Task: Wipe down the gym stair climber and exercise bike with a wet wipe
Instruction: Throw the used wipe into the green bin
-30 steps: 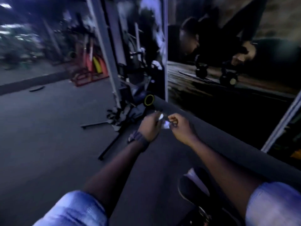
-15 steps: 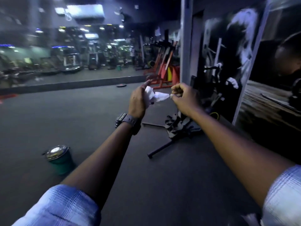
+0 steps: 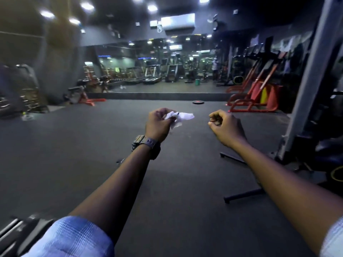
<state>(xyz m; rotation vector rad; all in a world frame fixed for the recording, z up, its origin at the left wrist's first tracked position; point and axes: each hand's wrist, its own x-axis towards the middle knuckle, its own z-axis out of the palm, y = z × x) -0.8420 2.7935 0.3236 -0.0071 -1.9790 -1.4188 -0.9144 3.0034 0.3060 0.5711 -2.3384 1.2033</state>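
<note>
A crumpled white wet wipe sticks out to the right of my left hand, which grips it at chest height over the dark gym floor. A watch sits on that wrist. My right hand hangs a short way to the right of the wipe, fingers curled shut, holding nothing I can see. Part of an exercise machine with black floor bars stands at the right edge, mostly cut off. No stair climber can be made out for sure.
Red-framed machines stand at the back right. A round weight plate lies on the floor ahead. A mirror wall spans the back. Racks and a red bench stand at the left. A dark machine part is at the bottom left.
The view has swung left and up, away from the wall poster to the open floor. My right hand has let go of the wipe and moved apart from my left hand.
</note>
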